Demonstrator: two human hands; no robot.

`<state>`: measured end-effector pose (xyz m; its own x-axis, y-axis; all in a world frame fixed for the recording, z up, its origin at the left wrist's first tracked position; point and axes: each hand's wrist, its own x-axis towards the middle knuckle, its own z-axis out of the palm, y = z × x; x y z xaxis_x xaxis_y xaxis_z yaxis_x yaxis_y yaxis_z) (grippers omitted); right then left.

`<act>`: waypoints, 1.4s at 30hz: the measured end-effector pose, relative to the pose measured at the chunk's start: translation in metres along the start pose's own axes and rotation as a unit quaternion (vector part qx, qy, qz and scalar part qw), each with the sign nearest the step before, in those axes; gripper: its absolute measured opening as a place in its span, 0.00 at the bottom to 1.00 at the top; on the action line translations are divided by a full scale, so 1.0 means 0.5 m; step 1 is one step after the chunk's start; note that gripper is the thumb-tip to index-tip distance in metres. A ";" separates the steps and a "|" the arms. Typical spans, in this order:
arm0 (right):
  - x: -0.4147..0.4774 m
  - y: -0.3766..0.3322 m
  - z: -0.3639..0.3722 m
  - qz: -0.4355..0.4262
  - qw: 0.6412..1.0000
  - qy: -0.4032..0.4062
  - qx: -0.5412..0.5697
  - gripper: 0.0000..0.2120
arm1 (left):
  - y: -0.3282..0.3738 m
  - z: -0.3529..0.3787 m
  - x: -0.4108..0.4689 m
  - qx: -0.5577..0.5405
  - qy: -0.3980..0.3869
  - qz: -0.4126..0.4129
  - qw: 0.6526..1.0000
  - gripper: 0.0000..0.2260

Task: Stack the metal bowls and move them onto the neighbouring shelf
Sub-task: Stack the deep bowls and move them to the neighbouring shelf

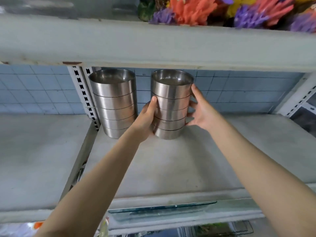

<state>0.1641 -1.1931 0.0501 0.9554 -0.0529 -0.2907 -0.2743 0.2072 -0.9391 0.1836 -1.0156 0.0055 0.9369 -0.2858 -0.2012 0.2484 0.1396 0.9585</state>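
Observation:
Two tall stacks of several metal bowls stand on the grey shelf (171,168). The right stack (171,103) is held between both hands. My left hand (146,119) presses its left side, thumb up along the wall. On its right side my right hand (199,109) wraps the stack with the fingers behind it. I cannot tell whether its base touches the shelf. The left stack (113,103) stands free beside the slotted upright (85,96), untouched.
The neighbouring shelf (37,159) lies to the left, past the slotted upright and a diagonal brace. An upper shelf (153,45) hangs low just above both stacks, carrying colourful artificial corals (222,11). Blue tiles line the back wall. A glass pane (162,207) sits below the front edge.

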 end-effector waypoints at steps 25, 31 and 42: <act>0.019 -0.004 0.019 0.020 1.000 0.005 -0.015 0.21 | 0.005 -0.022 0.026 -0.005 0.049 -0.063 0.997 0.26; 0.009 0.013 0.035 0.016 0.999 0.035 -0.004 0.44 | 0.005 -0.035 0.020 -0.003 0.033 -0.055 0.998 0.23; -0.003 0.029 0.044 -0.025 0.998 0.052 -0.032 0.47 | -0.011 -0.032 0.016 0.040 0.049 0.003 0.998 0.23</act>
<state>0.1609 -1.1685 0.0409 0.9521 -0.1636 -0.2584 -0.2371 0.1390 -0.9615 0.1938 -1.0034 -0.0049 0.9590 -0.1901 -0.2104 0.2259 0.0639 0.9720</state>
